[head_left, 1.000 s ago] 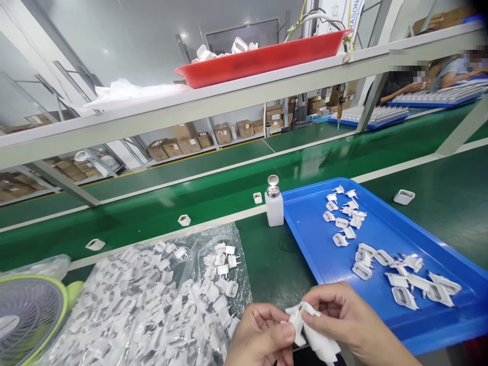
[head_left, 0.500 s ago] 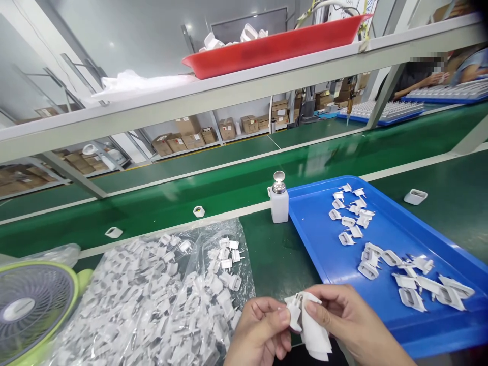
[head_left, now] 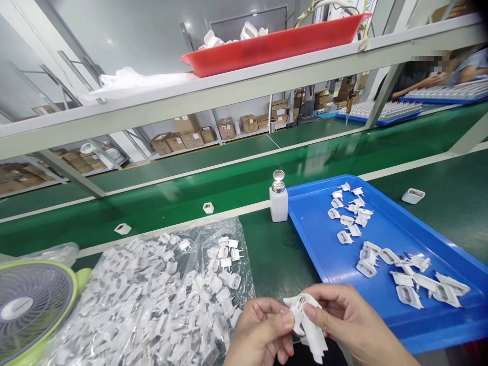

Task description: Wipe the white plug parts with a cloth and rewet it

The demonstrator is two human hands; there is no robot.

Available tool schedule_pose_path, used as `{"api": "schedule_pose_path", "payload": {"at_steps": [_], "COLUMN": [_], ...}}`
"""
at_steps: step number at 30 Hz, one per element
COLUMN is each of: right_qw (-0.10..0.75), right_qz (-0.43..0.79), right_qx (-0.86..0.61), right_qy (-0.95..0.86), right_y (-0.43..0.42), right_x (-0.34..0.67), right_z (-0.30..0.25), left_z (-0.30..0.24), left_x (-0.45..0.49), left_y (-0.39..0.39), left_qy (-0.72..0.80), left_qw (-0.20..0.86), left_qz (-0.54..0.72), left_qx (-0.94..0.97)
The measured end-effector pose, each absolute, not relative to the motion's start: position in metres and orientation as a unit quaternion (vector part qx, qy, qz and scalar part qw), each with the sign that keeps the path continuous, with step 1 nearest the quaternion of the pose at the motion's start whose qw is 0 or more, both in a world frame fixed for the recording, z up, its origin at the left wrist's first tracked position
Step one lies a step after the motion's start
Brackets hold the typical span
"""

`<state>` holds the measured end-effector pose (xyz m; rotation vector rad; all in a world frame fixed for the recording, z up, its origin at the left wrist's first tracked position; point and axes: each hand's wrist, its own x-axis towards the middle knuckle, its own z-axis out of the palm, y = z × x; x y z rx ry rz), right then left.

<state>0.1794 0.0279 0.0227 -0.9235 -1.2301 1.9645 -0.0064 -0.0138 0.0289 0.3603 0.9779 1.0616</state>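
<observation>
Between thumb and fingers, my left hand (head_left: 265,328) pinches a white plug casing (head_left: 297,321) with metal pins. My right hand (head_left: 339,317) is closed on a white wiping cloth (head_left: 315,339), which is folded around the pin side of the casing. Both hands meet at the near edge of the bench, the right one just in front of a blue tray (head_left: 312,244). Similar white plug casings (head_left: 407,295) lie scattered in that tray. To the left of my hands, a large heap of white plug casings (head_left: 145,295) lies on clear plastic sheeting (head_left: 244,254).
A white pump bottle (head_left: 279,204) with its metal lid up stands beside the tray. White housings (head_left: 208,207) sit on the green belt (head_left: 163,208). A green-rimmed fan (head_left: 23,310) is at left, a red tray (head_left: 274,48) on the shelf above. Another person's arm (head_left: 423,84) shows far right.
The white housings on the green belt have shifted right, one now out of sight by the bottle. My hands stay together, with the casing and cloth turned slightly between them.
</observation>
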Motion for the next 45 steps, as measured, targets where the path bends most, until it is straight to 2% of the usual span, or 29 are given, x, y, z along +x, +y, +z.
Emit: {"api": "schedule_pose_path", "payload": {"at_steps": [7, 10, 21, 26, 29, 32, 35, 38, 40, 45], "right_qw": [0.255, 0.248, 0.263, 0.295, 0.317, 0.329, 0.336, 0.338, 0.345, 0.356], "right_qz": [0.563, 0.53, 0.529, 0.61, 0.635, 0.553, 0.469, 0.419, 0.417, 0.482], "right_qx": [-0.401, -0.388, -0.364, -0.343, -0.396, -0.475, -0.521, -0.538, -0.528, -0.472], "right_qy": [-0.675, -0.712, -0.72, -0.651, -0.582, -0.601, -0.629, -0.648, -0.654, -0.646], "right_y": [0.033, 0.033, 0.029, 0.029, 0.027, 0.022, 0.012, 0.004, 0.001, 0.005], "right_x": [0.19, 0.19, 0.186, 0.184, 0.185, 0.187, 0.183, 0.17, 0.159, 0.143], "right_z": [0.027, 0.029, 0.026, 0.027, 0.019, 0.002, -0.021, -0.041, -0.049, -0.054], "left_z": [0.035, 0.033, 0.028, 0.027, 0.023, 0.016, 0.012, 0.009, 0.003, -0.022], "left_x": [-0.005, -0.005, -0.005, -0.001, -0.002, -0.009, -0.021, -0.029, -0.029, -0.022], "left_y": [-0.012, -0.013, -0.016, -0.016, -0.015, -0.012, -0.011, -0.012, -0.016, -0.028], "left_qy": [0.457, 0.455, 0.444, 0.428, 0.478, 0.558, 0.616, 0.655, 0.68, 0.688], "left_qw": [0.732, 0.731, 0.747, 0.762, 0.706, 0.593, 0.489, 0.456, 0.427, 0.235], "left_qz": [0.469, 0.474, 0.467, 0.457, 0.481, 0.481, 0.4, 0.292, 0.258, 0.28], "left_qx": [0.187, 0.184, 0.163, 0.165, 0.203, 0.324, 0.47, 0.528, 0.537, 0.626]}}
